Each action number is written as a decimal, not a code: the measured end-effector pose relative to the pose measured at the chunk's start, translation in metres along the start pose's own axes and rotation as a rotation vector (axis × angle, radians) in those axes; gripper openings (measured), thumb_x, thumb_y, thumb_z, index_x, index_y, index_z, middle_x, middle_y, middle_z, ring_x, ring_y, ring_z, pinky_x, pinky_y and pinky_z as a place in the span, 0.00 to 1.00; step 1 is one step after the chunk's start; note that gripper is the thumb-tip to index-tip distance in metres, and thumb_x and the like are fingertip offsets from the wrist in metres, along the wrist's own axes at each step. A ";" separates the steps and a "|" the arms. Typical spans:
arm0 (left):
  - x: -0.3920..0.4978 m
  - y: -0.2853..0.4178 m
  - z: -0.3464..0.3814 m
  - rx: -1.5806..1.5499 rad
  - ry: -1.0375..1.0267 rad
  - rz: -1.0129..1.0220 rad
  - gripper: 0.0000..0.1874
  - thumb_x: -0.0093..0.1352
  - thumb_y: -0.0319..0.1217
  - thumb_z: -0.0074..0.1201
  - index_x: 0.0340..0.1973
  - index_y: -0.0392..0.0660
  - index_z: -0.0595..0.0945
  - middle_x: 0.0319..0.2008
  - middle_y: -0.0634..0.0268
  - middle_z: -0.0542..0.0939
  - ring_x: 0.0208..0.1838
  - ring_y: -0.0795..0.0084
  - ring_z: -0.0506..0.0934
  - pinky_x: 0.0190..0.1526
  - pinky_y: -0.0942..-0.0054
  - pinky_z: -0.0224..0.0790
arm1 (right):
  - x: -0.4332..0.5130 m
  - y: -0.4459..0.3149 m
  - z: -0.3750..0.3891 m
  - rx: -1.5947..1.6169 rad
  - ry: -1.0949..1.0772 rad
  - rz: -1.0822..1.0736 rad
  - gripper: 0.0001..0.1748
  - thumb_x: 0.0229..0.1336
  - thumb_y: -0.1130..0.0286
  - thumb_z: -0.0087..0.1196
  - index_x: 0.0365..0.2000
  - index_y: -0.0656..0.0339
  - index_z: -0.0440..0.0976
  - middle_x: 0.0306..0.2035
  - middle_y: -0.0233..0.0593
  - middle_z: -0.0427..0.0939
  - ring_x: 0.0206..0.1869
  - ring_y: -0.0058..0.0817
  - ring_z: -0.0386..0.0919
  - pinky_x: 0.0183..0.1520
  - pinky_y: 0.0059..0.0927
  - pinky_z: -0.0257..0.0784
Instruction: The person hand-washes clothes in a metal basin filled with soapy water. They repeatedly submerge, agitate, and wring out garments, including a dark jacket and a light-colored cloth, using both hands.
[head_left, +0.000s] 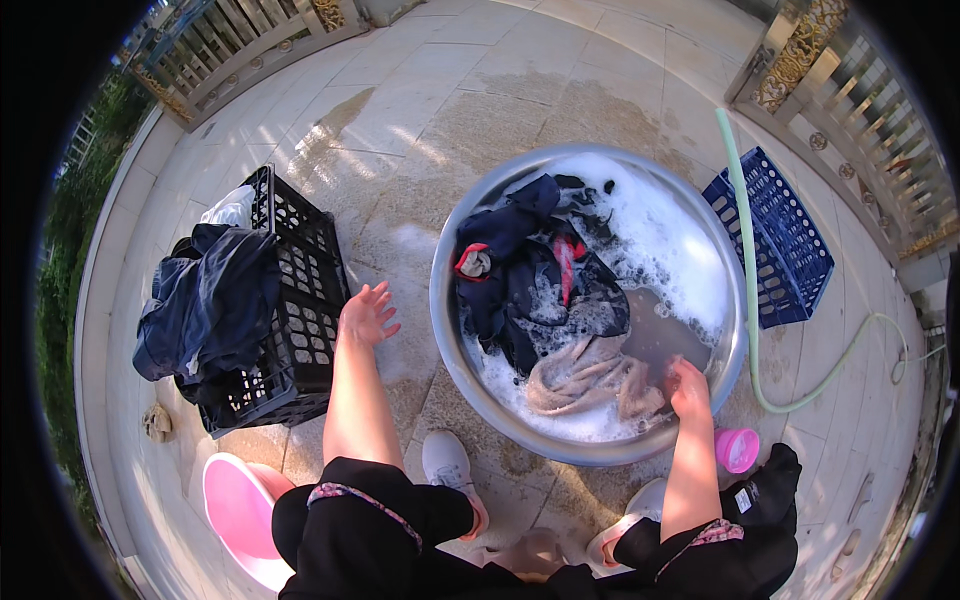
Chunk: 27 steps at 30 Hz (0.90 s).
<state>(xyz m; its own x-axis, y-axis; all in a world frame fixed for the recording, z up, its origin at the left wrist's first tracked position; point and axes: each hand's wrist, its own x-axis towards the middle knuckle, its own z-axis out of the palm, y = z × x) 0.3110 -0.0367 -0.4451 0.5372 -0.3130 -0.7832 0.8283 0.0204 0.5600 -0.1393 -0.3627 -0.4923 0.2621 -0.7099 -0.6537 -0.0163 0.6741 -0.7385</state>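
Observation:
A large round metal basin (457, 367) holds murky water (664, 330), white suds (675, 255) and soaked laundry. Among the laundry, a dark navy garment (517, 277) with red trim lies bunched on the left side, and a beige cloth (574, 379) rests toward the front. My left hand (367, 315) is in the air between the basin and a black plastic crate (307, 277), fingers spread and holding nothing. At the basin's front right, my right hand (688, 388) reaches in beside the beige cloth. Its fingertips are partly hidden, so any grip on the cloth is unclear.
Dark blue clothing (217, 300) hangs over the black crate's side. A pink basin (244, 517) stands at front left, and a pink cup (737, 450) sits by my right forearm. A pale green hose (742, 202) passes a blue plastic basket (780, 240). Parts of the paving (517, 112) are wet.

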 end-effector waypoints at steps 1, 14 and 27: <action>0.001 -0.001 0.000 0.031 0.025 0.018 0.19 0.67 0.40 0.41 0.53 0.55 0.70 0.61 0.61 0.57 0.64 0.60 0.51 0.59 0.52 0.42 | -0.001 0.000 0.001 -0.012 0.022 -0.002 0.13 0.53 0.77 0.45 0.40 0.66 0.69 0.32 0.37 0.75 0.29 0.23 0.72 0.27 0.20 0.66; 0.003 -0.019 0.008 0.856 0.289 0.151 0.26 0.53 0.21 0.56 0.48 0.49 0.74 0.43 0.61 0.75 0.44 0.61 0.73 0.41 0.62 0.65 | 0.000 0.008 0.006 -0.045 0.023 -0.006 0.13 0.53 0.77 0.45 0.41 0.66 0.69 0.35 0.39 0.74 0.34 0.29 0.73 0.36 0.28 0.70; -0.016 0.018 0.001 0.919 -0.227 -0.119 0.40 0.47 0.09 0.39 0.57 0.46 0.64 0.60 0.64 0.61 0.61 0.63 0.60 0.51 0.68 0.59 | -0.034 -0.026 0.101 0.582 -0.481 0.441 0.12 0.50 0.65 0.47 0.20 0.63 0.71 0.20 0.39 0.73 0.22 0.29 0.72 0.23 0.26 0.72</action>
<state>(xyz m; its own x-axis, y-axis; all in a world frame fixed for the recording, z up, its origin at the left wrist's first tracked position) 0.3170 -0.0319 -0.4220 0.3341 -0.4436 -0.8316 0.3740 -0.7475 0.5489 -0.0501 -0.3359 -0.4342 0.7289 -0.2847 -0.6226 0.2485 0.9574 -0.1468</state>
